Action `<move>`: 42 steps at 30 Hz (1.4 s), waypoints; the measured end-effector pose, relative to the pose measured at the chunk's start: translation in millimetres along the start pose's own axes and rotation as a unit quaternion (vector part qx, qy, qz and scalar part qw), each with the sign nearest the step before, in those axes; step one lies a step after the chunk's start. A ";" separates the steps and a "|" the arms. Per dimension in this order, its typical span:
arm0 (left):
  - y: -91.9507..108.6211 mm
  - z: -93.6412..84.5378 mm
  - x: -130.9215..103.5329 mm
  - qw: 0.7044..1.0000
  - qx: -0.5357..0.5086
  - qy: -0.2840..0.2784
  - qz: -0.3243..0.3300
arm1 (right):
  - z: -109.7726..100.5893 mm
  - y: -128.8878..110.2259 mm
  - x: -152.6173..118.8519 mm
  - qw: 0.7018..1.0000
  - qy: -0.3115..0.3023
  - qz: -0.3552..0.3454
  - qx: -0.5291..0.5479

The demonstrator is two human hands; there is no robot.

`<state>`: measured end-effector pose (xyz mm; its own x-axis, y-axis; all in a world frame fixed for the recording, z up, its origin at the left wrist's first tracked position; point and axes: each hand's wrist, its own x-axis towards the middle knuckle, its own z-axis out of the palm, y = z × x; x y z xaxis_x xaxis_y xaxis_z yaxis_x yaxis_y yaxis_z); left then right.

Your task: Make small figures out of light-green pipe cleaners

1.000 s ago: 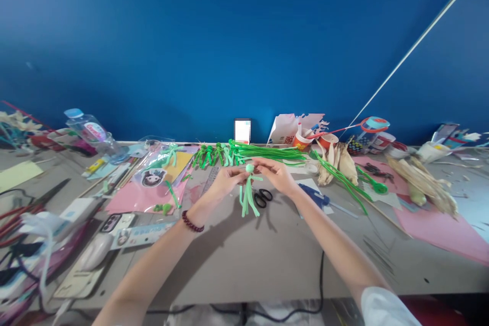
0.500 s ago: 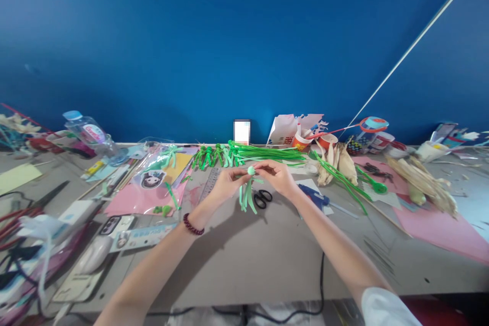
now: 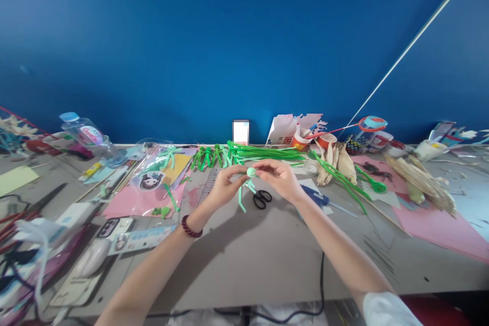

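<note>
Between the fingertips of both hands is a pale green pipe-cleaner piece (image 3: 251, 172) with a round coiled head and a few strands hanging below. My left hand (image 3: 228, 183) pinches it from the left, and a dark red bead bracelet circles that wrist. My right hand (image 3: 278, 179) grips its other side with thumb and forefinger. Just below the hands lie black-handled scissors (image 3: 262, 199) on the grey table (image 3: 244, 260). Behind them are several bundled green pipe-cleaner pieces (image 3: 207, 157) and a stack of long green stems (image 3: 271, 153).
A blue glue gun (image 3: 314, 195) lies right of my right hand. Pink paper (image 3: 128, 201) and a clear ruler (image 3: 211, 183) are on the left, with a white mouse (image 3: 94, 257) nearer. Dried corn husks (image 3: 346, 165), paper cups (image 3: 301, 140) and a plastic bottle (image 3: 86, 130) stand along the back.
The piece has turned in my fingers, its coiled head now facing me more. Fewer strands show hanging below it. Both hands stay in nearly the same place.
</note>
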<state>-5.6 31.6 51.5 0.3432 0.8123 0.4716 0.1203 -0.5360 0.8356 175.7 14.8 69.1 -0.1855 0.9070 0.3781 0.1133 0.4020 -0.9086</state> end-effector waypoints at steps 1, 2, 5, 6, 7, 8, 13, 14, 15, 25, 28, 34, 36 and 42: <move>0.3 0.2 -0.1 1.000 0.006 0.003 0.008 | 0.0 -0.9 -0.2 1.000 0.005 0.003 -0.010; 1.0 0.4 -0.3 1.000 0.012 0.004 0.015 | -0.3 -1.9 -0.4 1.000 0.007 0.005 -0.021; 4.0 0.8 -1.0 0.999 0.028 0.005 0.033 | -2.0 -4.2 -0.9 0.999 -0.003 0.017 -0.045; 5.1 0.8 -1.2 0.999 0.033 0.005 0.038 | -2.5 -4.5 -1.1 0.999 -0.008 0.023 -0.044; 6.2 0.7 -1.4 0.998 0.038 0.006 0.043 | -2.9 -4.7 -1.3 0.999 -0.013 0.030 -0.039; 7.2 0.6 -1.6 0.998 0.044 0.008 0.049 | -3.1 -4.5 -1.5 0.999 -0.016 0.036 -0.031; 10.0 0.4 -2.3 0.994 0.066 0.013 0.081 | -2.0 -1.2 -2.7 0.998 -0.026 0.054 0.020; 9.9 0.6 -2.4 0.993 0.071 0.014 0.089 | -1.7 -0.3 -2.9 0.998 -0.028 0.056 0.028; 9.5 0.8 -2.6 0.992 0.077 0.015 0.097 | -1.3 0.6 -3.2 0.997 -0.029 0.058 0.035; 10.6 1.6 -4.6 0.990 0.113 0.020 0.085 | 4.5 0.8 -2.0 0.993 -0.016 0.095 0.075; 12.1 1.0 -3.0 0.998 0.054 -0.003 0.012 | 4.0 1.8 0.1 0.991 -0.017 0.102 0.089; 3.6 -1.0 0.9 0.985 -0.083 -0.023 -0.150 | -3.1 5.0 2.8 0.998 0.020 0.062 0.002; 2.0 -1.2 1.0 0.977 -0.114 -0.022 -0.179 | -5.3 2.9 2.4 0.999 0.025 0.009 -0.043; 7.0 -0.4 0.5 0.968 -0.144 -0.025 -0.205 | -5.1 -4.2 0.2 0.990 -0.010 -0.076 -0.117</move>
<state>-4.9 28.4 57.7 0.3666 0.9273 0.0760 -0.0057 -0.0795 0.9968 180.3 13.9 73.9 -0.2378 0.8318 0.5015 0.3055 0.5542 -0.7743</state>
